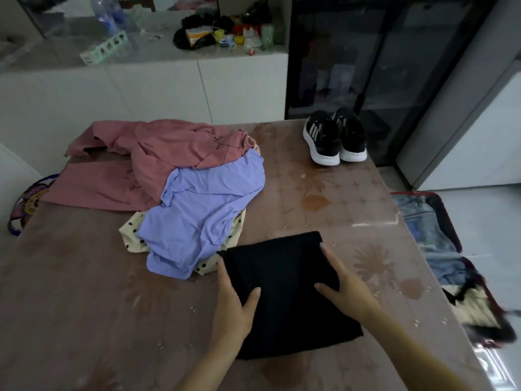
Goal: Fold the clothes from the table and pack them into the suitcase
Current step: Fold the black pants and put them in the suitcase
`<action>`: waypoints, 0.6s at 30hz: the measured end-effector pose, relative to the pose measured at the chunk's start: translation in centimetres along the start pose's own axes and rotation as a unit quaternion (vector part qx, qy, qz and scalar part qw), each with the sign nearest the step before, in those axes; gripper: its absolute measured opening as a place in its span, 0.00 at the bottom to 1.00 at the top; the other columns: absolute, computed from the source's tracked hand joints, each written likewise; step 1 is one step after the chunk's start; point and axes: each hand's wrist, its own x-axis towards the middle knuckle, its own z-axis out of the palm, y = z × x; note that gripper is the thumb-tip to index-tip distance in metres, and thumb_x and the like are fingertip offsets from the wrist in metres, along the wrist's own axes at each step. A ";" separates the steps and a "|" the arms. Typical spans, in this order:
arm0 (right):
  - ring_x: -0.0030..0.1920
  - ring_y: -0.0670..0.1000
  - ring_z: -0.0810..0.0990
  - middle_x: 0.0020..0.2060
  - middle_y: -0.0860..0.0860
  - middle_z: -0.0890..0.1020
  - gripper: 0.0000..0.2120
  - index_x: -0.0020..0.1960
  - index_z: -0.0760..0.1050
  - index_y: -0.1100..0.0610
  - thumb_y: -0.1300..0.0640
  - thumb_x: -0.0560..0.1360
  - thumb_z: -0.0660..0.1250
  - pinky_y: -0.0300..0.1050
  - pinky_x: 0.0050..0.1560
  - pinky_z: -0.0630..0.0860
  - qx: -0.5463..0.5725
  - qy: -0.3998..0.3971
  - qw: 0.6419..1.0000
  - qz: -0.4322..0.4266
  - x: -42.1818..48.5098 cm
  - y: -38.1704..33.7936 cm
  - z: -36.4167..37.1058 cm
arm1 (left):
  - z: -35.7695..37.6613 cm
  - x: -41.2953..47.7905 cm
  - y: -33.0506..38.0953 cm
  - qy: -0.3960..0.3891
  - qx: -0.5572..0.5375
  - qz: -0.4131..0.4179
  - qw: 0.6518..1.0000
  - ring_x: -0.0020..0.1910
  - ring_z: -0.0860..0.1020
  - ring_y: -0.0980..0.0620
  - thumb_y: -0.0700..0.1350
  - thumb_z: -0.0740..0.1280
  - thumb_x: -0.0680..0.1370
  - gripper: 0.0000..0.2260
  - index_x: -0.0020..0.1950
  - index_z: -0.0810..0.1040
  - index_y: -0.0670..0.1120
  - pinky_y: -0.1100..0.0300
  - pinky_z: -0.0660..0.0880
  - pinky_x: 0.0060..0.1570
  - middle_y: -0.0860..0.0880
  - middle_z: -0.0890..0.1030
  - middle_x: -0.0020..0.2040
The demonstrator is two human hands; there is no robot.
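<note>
Both hands lay flat on the folded black garment [287,294], near the table's [84,306] front edge. The left hand [236,303] and right hand [344,289] flanked it, fingers straight, thumbs on top, neither clenched. To finish well, I judged, fingers should slide under both sides and lift it level towards the suitcase [454,230] (open on the floor, right). I counted three loose garments: pink [158,156], lilac [203,210], spotted cream [132,230]. Two shoes [321,139] stood behind.
</note>
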 end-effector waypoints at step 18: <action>0.48 0.42 0.75 0.45 0.47 0.76 0.20 0.60 0.73 0.34 0.59 0.78 0.62 0.35 0.50 0.71 0.098 0.264 0.959 0.028 -14.8 21.2 -16.2 | 23.4 -5.5 16.0 -0.242 0.065 0.201 0.947 0.51 0.68 0.73 0.43 0.59 0.81 0.14 0.61 0.76 0.60 0.85 0.60 0.49 0.56 0.68 0.56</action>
